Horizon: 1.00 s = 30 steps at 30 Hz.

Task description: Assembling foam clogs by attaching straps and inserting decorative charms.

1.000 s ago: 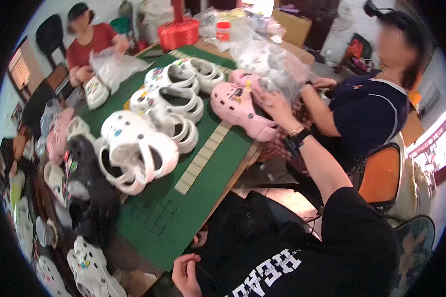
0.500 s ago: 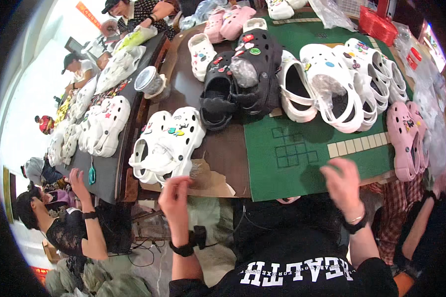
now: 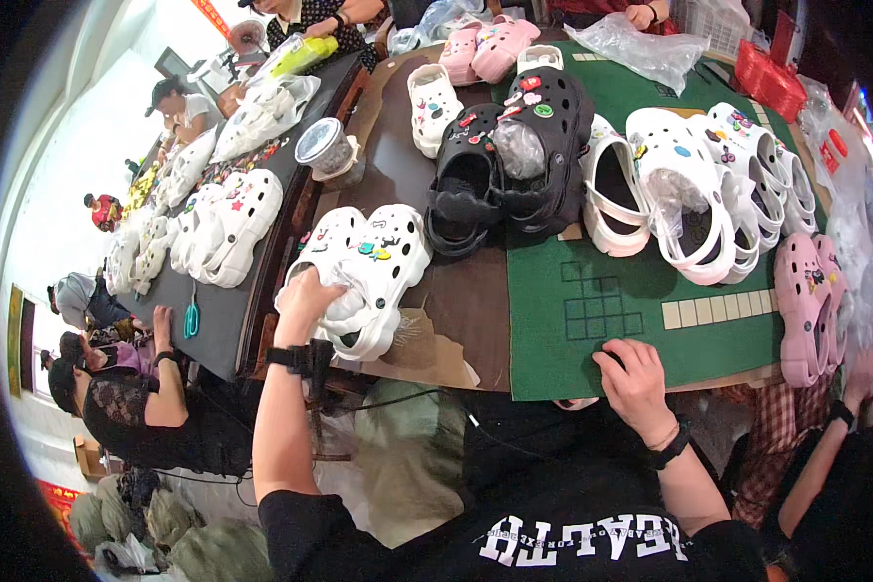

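Note:
A pair of white clogs [image 3: 388, 247] with colourful charms stands near the front edge of the dark table, clear plastic stuffed in the openings. My left hand [image 3: 308, 299] is closed round the heel end of the left clog, its fingertips partly hidden by it. Over the front edge of the green mat [image 3: 543, 364] is my right hand [image 3: 635, 380], its fingers curled in and together, with no object visible in them. Beyond it, black clogs [image 3: 538, 145] with charms stand in the middle of the table.
More white clogs [image 3: 684, 184] stand on the mat at right, pink clogs [image 3: 810, 301] at the right edge. A lidded plastic tub [image 3: 325, 145] stands at the table's left side. On the grey side table lie teal scissors [image 3: 191, 315]. Other people sit nearby.
My left hand has moved forward and left onto the white clog and taken hold of it. My right hand has come down towards the mat's edge, its fingers curling in.

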Each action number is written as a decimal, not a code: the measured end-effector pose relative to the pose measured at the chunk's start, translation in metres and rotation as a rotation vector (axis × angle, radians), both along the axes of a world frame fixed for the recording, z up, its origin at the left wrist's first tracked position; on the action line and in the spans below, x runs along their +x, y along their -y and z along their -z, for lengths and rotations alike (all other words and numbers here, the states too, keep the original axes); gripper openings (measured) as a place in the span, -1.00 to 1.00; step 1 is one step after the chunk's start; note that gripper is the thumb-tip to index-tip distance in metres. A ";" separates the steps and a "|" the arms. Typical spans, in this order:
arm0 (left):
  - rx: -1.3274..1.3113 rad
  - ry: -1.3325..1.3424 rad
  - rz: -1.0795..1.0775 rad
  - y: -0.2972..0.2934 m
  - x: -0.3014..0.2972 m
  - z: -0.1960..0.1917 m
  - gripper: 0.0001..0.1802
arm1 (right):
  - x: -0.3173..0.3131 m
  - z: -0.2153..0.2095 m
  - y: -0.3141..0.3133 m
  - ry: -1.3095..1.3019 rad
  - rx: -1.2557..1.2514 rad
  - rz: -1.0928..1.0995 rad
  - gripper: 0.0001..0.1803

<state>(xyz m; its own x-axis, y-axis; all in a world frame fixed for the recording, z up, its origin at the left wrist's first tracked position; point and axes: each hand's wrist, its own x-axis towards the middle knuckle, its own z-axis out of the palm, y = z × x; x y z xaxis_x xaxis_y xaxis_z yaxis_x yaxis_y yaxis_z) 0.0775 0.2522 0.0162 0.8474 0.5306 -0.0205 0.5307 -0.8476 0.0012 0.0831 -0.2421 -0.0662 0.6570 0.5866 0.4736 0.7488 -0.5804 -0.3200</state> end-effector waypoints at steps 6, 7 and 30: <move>0.019 0.163 0.055 -0.016 -0.005 0.016 -0.55 | -0.001 -0.004 0.002 0.013 -0.005 -0.014 -0.62; -0.022 0.252 0.081 -0.018 -0.008 0.015 -0.57 | 0.000 -0.004 0.004 0.016 -0.006 0.009 -0.62; -0.483 0.251 0.342 0.272 -0.076 -0.006 -0.73 | -0.009 -0.035 0.029 -0.201 0.304 0.215 -0.47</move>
